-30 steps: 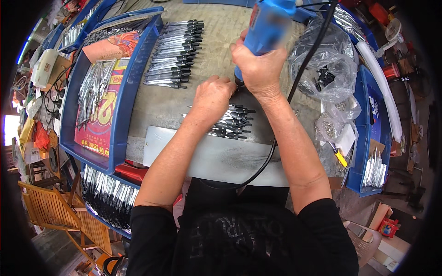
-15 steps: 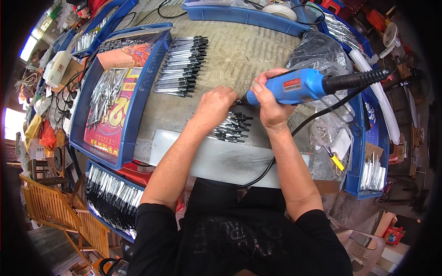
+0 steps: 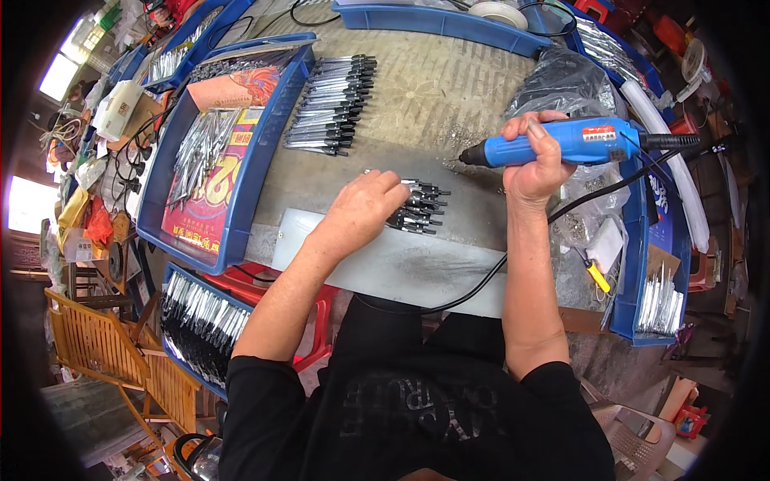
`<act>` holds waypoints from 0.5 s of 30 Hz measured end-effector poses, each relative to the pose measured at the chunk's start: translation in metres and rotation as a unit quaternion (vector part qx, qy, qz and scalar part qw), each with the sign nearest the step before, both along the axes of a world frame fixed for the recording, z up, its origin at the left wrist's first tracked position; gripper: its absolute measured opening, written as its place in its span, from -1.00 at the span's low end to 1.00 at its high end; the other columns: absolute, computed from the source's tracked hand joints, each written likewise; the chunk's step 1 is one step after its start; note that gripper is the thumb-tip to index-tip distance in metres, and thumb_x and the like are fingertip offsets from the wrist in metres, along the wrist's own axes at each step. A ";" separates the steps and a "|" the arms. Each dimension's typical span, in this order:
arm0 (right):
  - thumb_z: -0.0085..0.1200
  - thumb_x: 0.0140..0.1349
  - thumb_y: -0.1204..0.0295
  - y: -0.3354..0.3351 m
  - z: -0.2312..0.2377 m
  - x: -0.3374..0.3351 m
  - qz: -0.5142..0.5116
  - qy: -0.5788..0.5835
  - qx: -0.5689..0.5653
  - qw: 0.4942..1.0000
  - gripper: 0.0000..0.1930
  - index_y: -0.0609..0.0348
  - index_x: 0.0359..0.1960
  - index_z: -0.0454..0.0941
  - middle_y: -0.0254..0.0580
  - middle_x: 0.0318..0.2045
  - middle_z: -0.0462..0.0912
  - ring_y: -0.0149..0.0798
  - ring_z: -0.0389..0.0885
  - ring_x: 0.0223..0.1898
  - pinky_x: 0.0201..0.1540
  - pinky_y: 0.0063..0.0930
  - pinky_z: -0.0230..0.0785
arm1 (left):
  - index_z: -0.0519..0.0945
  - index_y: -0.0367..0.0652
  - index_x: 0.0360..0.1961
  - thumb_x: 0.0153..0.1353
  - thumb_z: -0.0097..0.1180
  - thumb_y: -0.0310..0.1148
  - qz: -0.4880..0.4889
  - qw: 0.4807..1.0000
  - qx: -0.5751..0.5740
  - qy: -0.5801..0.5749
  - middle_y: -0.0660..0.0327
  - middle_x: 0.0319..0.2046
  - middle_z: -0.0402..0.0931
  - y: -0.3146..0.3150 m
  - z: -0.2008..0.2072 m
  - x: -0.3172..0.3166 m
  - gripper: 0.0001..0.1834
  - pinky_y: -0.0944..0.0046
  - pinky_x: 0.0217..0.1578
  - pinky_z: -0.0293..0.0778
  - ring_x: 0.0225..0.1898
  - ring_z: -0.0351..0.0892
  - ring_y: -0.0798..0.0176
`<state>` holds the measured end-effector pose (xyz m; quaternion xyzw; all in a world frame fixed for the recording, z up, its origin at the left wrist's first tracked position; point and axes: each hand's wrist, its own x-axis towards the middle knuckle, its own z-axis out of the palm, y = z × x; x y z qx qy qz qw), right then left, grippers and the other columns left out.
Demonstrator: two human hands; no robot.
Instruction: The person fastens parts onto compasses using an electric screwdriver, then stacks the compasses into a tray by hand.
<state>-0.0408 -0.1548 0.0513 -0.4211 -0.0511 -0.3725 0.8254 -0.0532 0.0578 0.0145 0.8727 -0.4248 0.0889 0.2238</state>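
My right hand [image 3: 536, 167] is wrapped round a blue electric screwdriver [image 3: 589, 139], its black nose pointing left above the table and its cord leading off to the right. My left hand [image 3: 365, 210] rests at the left side of a small pile of slim silver rods with black ends [image 3: 420, 207]. Its fingers are curled down and pressed together; whatever they hold, if anything, is hidden beneath them. Farther off, a neat row of similar silver rods with black ends [image 3: 330, 104] lies on the table.
A blue tray [image 3: 237, 228] with loose silver rods stands at the left, another blue tray [image 3: 433, 22] at the far edge. A pale board [image 3: 385, 260] lies along the near edge. Plastic bags [image 3: 561, 84] and a yellow-handled tool [image 3: 597, 276] are at the right.
The electric screwdriver has moved right, away from my left hand, and now lies more level. My left hand has come nearer, down to the side of the small pile.
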 end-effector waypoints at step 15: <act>0.03 -0.16 0.60 -0.009 -0.003 0.003 -0.008 0.014 0.042 0.999 -0.74 0.37 -0.37 0.32 -0.10 -0.44 0.38 -0.23 0.43 -0.64 -0.54 -0.37 0.36 | 0.46 -0.17 -0.41 -0.10 0.02 -0.51 -0.013 0.999 0.015 -0.028 0.21 -0.42 0.42 0.004 -0.004 -0.016 -0.84 0.23 -0.24 0.31 -0.29 0.41 0.16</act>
